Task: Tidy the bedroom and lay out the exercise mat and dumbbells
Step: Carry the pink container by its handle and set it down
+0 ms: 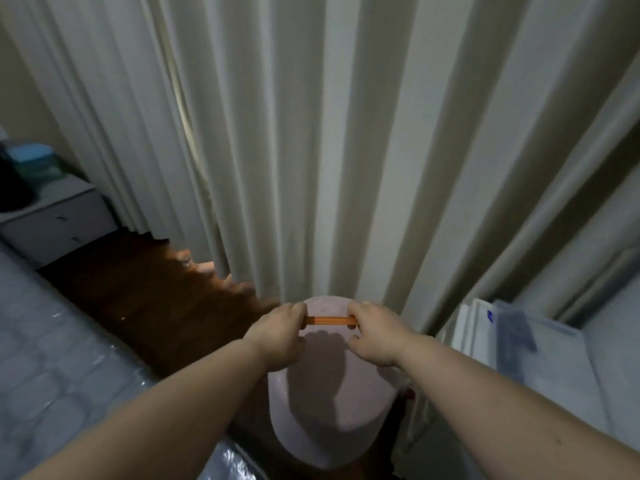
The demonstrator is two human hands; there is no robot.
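Before the curtain, both hands grip a rolled pink mat's orange strap.

Two bare forearms, no sleeves in view, hands apparently without rings or watch

Rolled mat: stands on end, directly below both grips. Strap: runs across the roll's far end, between left hand and right hand, each grip pinching one end. Curtain: just behind the grips, hanging to the floor. Bed: left of the grips. Drawer unit: far left, beyond the bed. Stacked boxes: right of the grips.
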